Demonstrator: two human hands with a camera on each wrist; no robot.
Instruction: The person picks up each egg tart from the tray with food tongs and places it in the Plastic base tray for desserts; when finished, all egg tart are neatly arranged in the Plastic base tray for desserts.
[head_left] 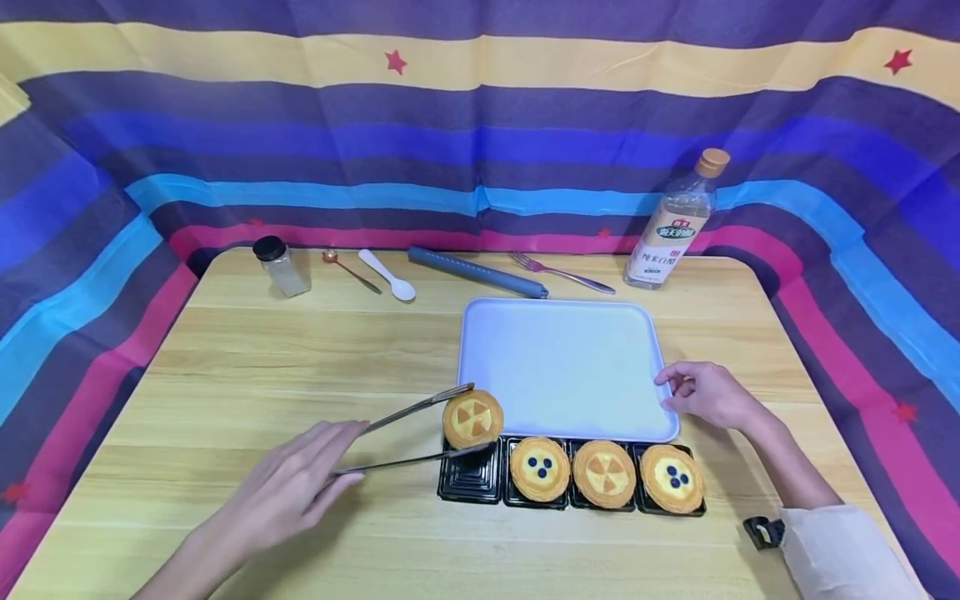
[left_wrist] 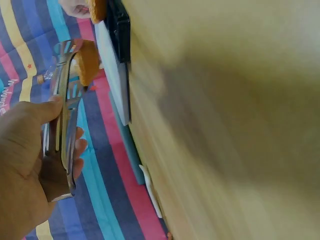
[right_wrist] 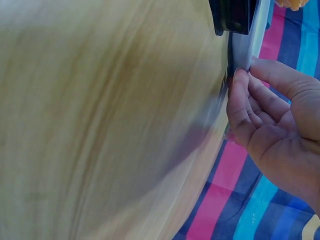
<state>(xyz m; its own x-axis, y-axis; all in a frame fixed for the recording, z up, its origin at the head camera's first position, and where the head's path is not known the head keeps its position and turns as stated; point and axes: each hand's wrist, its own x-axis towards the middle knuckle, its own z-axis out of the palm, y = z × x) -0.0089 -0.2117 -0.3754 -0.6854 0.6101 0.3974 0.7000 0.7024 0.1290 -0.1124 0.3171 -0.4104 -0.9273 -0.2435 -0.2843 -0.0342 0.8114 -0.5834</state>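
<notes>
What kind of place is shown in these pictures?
Probably a staged tabletop set for a food task, not a real kitchen: a wooden table walled in by striped cloth, with a white tray, tarts in black cups, tongs and a vinegar bottle.

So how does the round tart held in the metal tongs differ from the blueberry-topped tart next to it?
The round tart in the metal tongs is lifted out of its cup, above the empty black plastic cup; the blueberry-topped tart sits in its cup. The tonged one shows orange wedges, the other dark berries. Both are round and golden.
</notes>
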